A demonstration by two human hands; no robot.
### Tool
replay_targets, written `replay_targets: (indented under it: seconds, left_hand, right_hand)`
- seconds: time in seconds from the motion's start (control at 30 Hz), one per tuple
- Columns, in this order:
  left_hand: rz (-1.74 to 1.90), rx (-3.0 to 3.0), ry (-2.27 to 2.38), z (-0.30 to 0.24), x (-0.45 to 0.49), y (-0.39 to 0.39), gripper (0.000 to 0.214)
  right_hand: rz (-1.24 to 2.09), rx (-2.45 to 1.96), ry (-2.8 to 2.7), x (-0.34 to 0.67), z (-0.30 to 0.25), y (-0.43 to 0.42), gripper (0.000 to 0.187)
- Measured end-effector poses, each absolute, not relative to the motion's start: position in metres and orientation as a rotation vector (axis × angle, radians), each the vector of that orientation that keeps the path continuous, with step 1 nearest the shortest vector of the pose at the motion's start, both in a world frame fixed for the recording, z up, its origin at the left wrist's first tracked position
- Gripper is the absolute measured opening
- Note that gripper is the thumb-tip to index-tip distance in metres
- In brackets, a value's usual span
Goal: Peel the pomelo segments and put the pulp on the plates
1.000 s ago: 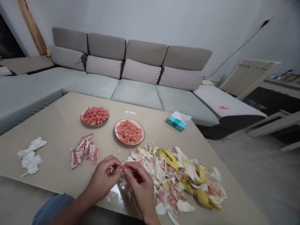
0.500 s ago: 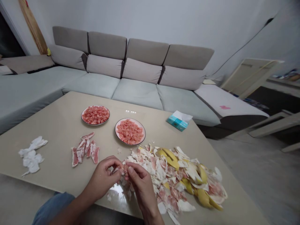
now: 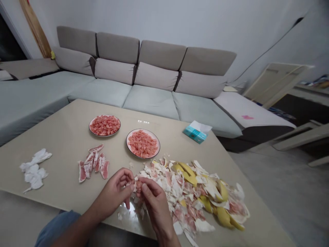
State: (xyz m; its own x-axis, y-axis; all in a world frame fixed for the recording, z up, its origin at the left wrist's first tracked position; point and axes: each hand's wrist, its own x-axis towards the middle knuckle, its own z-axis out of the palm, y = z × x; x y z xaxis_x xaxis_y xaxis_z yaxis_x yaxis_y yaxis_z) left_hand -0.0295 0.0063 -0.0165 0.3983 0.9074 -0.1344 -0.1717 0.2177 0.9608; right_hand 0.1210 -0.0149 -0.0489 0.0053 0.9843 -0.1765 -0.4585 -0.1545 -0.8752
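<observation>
Pulp [image 3: 139, 187] is pinched in my R hand [image 3: 157, 203] over the worktop [image 3: 61, 137], just L of the peel heap [image 3: 177, 183], w/ my L hand [image 3: 115, 192] half-curled right beside it (can't tell if gripping), so this is prob the peeling step & next move likely calls for a light tug w/o crushing it.
</observation>
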Motion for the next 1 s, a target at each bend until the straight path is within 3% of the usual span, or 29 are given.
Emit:
replay_targets:
  seconds: [0.13,0.47,0.77,0.9,1.0]
  left_hand:
    - [0.858,1.114,0.901,-0.017,-0.029,0.006,0.032]
    - [0.916,1.505,1.217,-0.016,-0.031,0.010,0.017]
    - [1.030,1.797,1.327,-0.017,-0.032,0.008,0.013]
    - [1.014,1.736,1.337,-0.016,-0.029,0.006,0.012]
    - [0.975,1.563,1.310,-0.017,-0.028,0.006,0.012]
  right_hand:
    - [1.353,-1.072,-0.928,0.124,-0.045,-0.015,0.022]
    - [0.887,-1.199,-1.258,0.125,-0.037,-0.017,0.011]
    - [0.807,-1.224,-1.353,0.119,-0.036,-0.018,0.018]
    - [0.992,-1.236,-1.182,0.120,-0.039,-0.017,0.012]
    - [1.137,-1.198,-1.022,0.118,-0.044,-0.017,0.017]
